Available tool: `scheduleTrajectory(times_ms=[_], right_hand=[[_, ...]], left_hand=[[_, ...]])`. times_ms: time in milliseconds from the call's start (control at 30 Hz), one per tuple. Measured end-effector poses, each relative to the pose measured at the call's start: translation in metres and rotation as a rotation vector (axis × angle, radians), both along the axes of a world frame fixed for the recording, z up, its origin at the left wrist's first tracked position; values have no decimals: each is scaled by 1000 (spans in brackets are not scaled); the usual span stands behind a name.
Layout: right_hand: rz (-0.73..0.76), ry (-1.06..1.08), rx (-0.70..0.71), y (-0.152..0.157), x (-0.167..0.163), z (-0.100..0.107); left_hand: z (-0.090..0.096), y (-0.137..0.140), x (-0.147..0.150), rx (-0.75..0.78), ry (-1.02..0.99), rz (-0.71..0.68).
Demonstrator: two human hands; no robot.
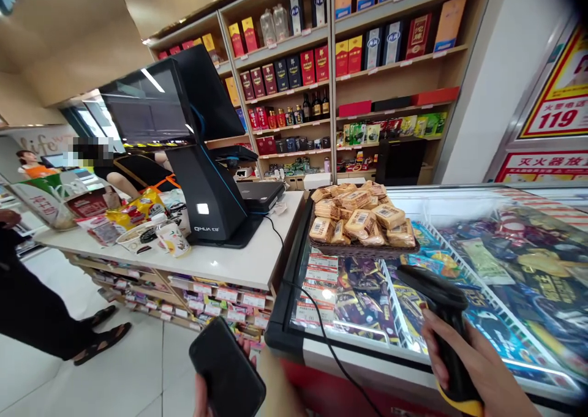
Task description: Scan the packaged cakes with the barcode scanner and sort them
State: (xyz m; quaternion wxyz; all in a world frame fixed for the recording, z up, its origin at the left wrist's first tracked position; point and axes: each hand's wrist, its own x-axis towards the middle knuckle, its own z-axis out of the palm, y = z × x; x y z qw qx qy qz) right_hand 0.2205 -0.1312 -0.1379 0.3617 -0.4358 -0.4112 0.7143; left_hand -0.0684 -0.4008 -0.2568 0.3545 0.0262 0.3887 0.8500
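Note:
My left hand [247, 347], at the bottom middle, is closed around a black smartphone [227, 368] with its dark screen facing me. My right hand [487, 362] grips a black barcode scanner [448, 319] by its handle, which has a yellow end. The scanner's head hangs over the glass lid of a chest freezer [316, 349]. Beyond it, a brown basket [362, 250] heaped with wrapped biscuit-like packs [361, 222] rests on the freezer top. A black cable [316, 310] runs down across the freezer's front corner.
A white counter [243, 267] on the left carries a black checkout terminal [214, 190], snack bags [138, 212] and a paper cup [173, 238]. Behind the counter a person bends down. Another person in black trousers [32, 313] stands far left. Shelves of boxed bottles [287, 74] line the back wall.

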Motion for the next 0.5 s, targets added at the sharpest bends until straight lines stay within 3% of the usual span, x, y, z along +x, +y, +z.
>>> scheduleTrajectory(times_ms=[133,200,333,500], right_hand=[[11,34,15,-6,7,3],[-11,53,27,-9,13,6],[-53,61,43,-13,29,11],[-117,80,36,-15,47,11]], left_hand=[[36,45,41,177,-96,-194],[52,71,62,190,-198,-324],[79,109,96,231,-220,-385],[92,126,116,217,-171,-453]])
